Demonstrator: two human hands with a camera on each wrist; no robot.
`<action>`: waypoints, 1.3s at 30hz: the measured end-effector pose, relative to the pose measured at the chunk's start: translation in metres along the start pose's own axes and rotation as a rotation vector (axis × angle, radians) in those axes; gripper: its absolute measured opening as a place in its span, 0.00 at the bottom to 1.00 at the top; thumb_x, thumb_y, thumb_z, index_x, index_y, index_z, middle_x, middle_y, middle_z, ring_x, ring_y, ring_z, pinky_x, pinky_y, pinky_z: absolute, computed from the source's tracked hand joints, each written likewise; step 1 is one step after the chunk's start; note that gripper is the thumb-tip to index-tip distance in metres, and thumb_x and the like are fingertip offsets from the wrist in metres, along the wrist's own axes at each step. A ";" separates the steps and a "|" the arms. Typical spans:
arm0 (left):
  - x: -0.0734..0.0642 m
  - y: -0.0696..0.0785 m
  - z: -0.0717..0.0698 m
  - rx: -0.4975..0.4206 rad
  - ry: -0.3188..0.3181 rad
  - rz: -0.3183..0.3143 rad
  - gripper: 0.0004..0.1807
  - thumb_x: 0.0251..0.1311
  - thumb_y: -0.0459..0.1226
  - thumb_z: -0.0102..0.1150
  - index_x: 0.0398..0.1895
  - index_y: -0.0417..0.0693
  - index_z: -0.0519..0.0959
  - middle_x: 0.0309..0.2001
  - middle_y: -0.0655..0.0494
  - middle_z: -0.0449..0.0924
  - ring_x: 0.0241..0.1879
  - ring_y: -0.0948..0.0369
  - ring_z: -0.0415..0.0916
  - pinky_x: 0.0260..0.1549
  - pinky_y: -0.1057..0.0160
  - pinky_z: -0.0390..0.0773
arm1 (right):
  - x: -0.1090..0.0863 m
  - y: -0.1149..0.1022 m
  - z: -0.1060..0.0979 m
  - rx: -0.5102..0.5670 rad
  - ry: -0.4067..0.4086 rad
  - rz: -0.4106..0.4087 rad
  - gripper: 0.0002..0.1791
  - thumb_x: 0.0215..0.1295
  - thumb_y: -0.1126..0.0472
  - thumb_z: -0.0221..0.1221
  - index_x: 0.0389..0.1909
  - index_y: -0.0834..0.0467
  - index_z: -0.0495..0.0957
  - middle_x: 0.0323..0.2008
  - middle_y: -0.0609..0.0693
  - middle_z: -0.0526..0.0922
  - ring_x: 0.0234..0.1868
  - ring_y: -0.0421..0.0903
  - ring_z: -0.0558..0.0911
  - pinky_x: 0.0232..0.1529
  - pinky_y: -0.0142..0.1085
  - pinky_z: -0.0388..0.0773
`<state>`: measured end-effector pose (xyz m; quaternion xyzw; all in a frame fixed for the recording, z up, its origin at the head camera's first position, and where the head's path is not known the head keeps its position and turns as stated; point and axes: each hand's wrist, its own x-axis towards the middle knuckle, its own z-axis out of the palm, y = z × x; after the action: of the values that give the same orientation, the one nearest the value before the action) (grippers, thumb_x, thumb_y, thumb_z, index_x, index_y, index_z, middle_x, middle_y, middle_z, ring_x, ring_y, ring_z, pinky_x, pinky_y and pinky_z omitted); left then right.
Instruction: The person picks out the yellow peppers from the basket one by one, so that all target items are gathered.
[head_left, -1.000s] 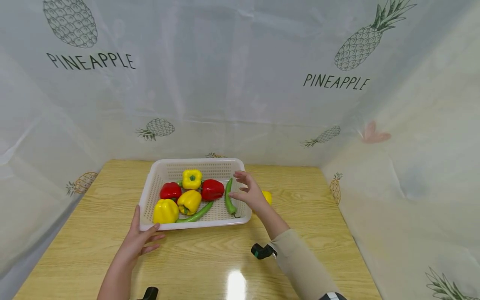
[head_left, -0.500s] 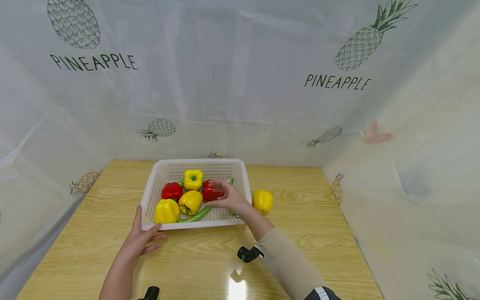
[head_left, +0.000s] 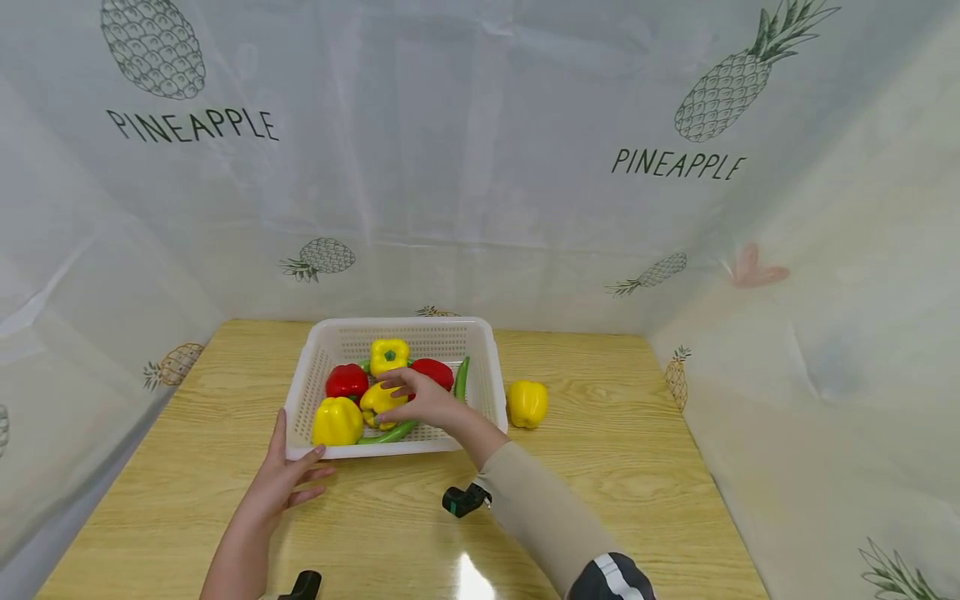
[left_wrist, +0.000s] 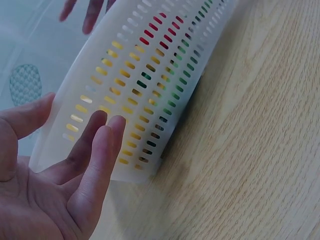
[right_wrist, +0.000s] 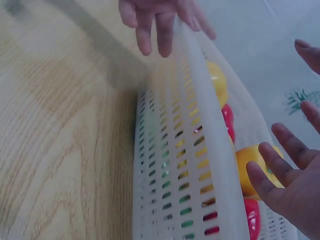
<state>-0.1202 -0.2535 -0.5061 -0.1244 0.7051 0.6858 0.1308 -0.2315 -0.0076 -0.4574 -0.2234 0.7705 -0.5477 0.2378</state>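
A white plastic basket [head_left: 480, 446] holds red and yellow bell peppers and green chili peppers. My left hand [head_left: 273, 483] touches its front left corner, fingers spread around the corner in the head view. Over the basket, my right hand [head_left: 431, 403] hangs palm down with loosely bent fingers, holding nothing. Its fingertips are right at the middle yellow bell pepper [head_left: 370, 404], partly covering it. A red bell pepper [head_left: 435, 373] lies behind that hand. Another yellow bell pepper [head_left: 337, 422] sits in the front left corner, with a red one [head_left: 347, 381] behind it.
Outside the basket, a yellow bell pepper [head_left: 527, 404] lies on the wooden table [head_left: 600, 467] at its right. A green chili [head_left: 462, 379] lies along the basket's right end. Behind and beside the table hangs a pineapple-printed sheet [head_left: 465, 167].
My right hand has moved left across the basket, from the right-hand green chili past the red bell pepper to the middle yellow one. My left hand has stayed at the corner.
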 end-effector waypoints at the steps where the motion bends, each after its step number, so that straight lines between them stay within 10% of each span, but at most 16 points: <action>1: 0.000 0.000 0.000 -0.001 0.001 0.000 0.55 0.71 0.41 0.53 0.69 0.80 0.14 0.73 0.34 0.48 0.46 0.52 0.83 0.41 0.50 0.83 | 0.003 -0.001 0.002 -0.005 -0.004 0.007 0.35 0.55 0.56 0.72 0.64 0.53 0.71 0.61 0.52 0.74 0.61 0.55 0.71 0.51 0.35 0.77; 19: 0.001 -0.003 0.000 -0.006 0.002 0.002 0.55 0.71 0.42 0.54 0.69 0.81 0.14 0.71 0.32 0.51 0.44 0.52 0.83 0.40 0.50 0.83 | 0.040 -0.009 0.033 -0.107 -0.091 0.092 0.34 0.54 0.55 0.72 0.63 0.52 0.73 0.55 0.49 0.77 0.46 0.41 0.75 0.47 0.33 0.77; 39: 0.001 -0.003 0.000 -0.012 -0.002 -0.001 0.54 0.72 0.41 0.52 0.68 0.82 0.14 0.70 0.32 0.51 0.45 0.53 0.83 0.40 0.51 0.83 | 0.071 -0.016 0.049 -0.336 -0.158 0.145 0.31 0.55 0.58 0.71 0.61 0.49 0.76 0.56 0.41 0.77 0.52 0.38 0.74 0.57 0.33 0.72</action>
<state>-0.1204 -0.2539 -0.5091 -0.1247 0.7007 0.6901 0.1311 -0.2562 -0.0913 -0.4647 -0.2460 0.8441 -0.3735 0.2956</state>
